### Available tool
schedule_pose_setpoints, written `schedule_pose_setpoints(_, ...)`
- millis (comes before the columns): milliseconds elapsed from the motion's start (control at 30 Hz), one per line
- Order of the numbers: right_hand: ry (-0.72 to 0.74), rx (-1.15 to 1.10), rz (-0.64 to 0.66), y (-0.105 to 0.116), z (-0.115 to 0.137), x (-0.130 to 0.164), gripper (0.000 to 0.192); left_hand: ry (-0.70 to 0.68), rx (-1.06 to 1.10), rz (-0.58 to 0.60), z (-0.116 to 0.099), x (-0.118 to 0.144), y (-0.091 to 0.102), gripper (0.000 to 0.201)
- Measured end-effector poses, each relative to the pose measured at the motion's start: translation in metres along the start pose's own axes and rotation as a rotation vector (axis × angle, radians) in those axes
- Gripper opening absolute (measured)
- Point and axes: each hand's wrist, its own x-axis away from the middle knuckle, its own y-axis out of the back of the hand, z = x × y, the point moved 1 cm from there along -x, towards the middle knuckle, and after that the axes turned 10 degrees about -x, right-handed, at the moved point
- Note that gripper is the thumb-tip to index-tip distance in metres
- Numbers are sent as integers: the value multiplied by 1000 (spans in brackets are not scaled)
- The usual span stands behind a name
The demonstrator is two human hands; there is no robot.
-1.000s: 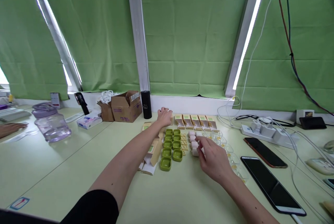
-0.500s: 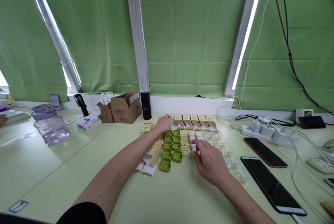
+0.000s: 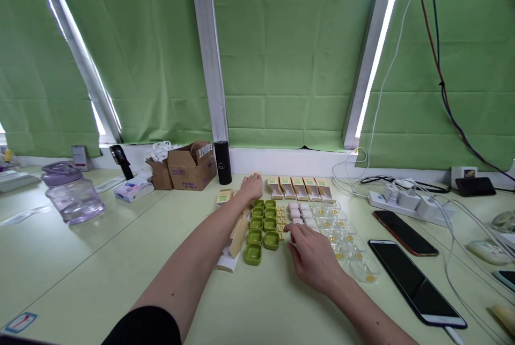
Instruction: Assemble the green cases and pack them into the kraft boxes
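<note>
- Two bare hands lie over rows of small parts on a pale table (image 3: pixel 100 259).
- Left hand (image 3: pixel 251 186) reaches far out toward 12 o'clock, palm down, fingers loosely together; its tips touch a beige box (image 3: pixel 257 175) at the far end. Whether it grips the box cannot be told.
- Right hand (image 3: pixel 314 254) rests palm down at 6 o'clock of the pink caps (image 3: pixel 300 213), fingers slightly spread and curled, holding nothing visible; the forefinger tip lies just beside the nearest cap.
- Green trays (image 3: pixel 261 224) stand in two columns at 9 o'clock of the caps, with a narrow column of tiny yellow pieces (image 3: pixel 281 219) between them.
- Clear cups (image 3: pixel 346 246) with yellow dots run in a slanted row at 3 o'clock of the right hand.
- Tan packets (image 3: pixel 300 188) line up at 12 o'clock of the caps.
- Flat cartons (image 3: pixel 235 237) lie under the left forearm.
- Phone (image 3: pixel 414 288) lies at 3 o'clock, well apart; jug (image 3: pixel 72 195) stands far off at 9 o'clock.
</note>
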Motion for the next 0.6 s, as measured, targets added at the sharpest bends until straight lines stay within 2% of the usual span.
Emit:
schedule_pose_setpoints(133, -2, 8, 18, 0, 0, 0, 32, 38, 27, -15, -1, 2, 7, 39)
schedule_pose_setpoints(300, 3, 26, 39, -1, 1, 1, 28, 22, 104, -66, -1, 19, 30, 53)
schedule_pose_setpoints(433, 4, 39, 107, -2, 3, 2, 17, -41, 188, -134, -2, 56, 53, 52)
schedule_pose_setpoints(600, 21, 36, 148, -3, 6, 3, 12, -102, 263, -198, -7, 123, 73, 37)
